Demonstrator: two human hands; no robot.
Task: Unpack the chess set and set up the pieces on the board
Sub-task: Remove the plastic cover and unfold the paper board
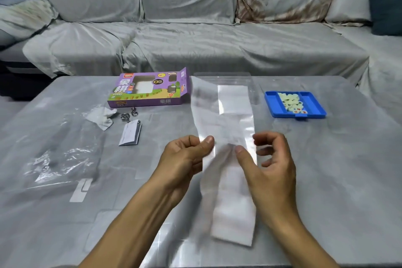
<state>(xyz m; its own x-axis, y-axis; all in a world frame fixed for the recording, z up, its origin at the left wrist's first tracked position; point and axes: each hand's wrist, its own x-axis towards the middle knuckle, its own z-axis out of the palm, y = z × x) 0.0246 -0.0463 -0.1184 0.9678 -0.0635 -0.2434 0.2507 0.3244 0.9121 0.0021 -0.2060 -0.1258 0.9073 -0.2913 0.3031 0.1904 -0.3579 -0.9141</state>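
Left hand (185, 154) pinches sleeve (226, 128) edge, right hand (269, 159) thumb on it, grip loose — slide folded board (232, 220) out flat, centre frame.

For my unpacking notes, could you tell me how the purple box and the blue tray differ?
The purple box is printed cardboard with an end flap open; the blue tray is plain plastic. The box's window shows white inside; the tray holds pale chess pieces in its middle compartment. Both lie flat on the table.
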